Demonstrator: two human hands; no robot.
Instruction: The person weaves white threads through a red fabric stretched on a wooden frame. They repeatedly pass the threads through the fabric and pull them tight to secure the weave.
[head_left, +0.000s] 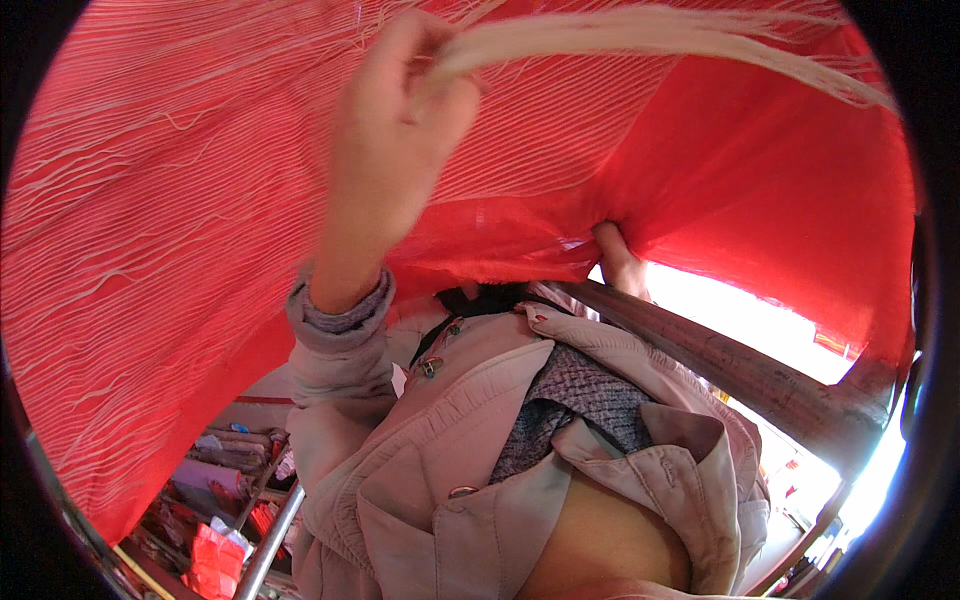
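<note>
My left hand (409, 127) is raised and closed around a bundle of pale threads (645, 34). The bundle trails off to the right in a loose, frayed end. Behind it hangs a large red cloth (772, 150), with rows of fine pale threads (247, 157) running across its left and middle. Some of those threads are slack and wavy. Further off, my right hand (622, 259) grips the lower edge of the cloth, where creases draw together. Most of its fingers are hidden by the cloth, and its forearm is largely covered by a bar and my jacket.
A thick dark bar (720, 375) slants along my right side. At lower left are a shiny metal rod (274, 540), a crumpled red piece of material (214, 562) and stacked folded textiles (214, 465). My open beige jacket (450, 450) fills the lower middle.
</note>
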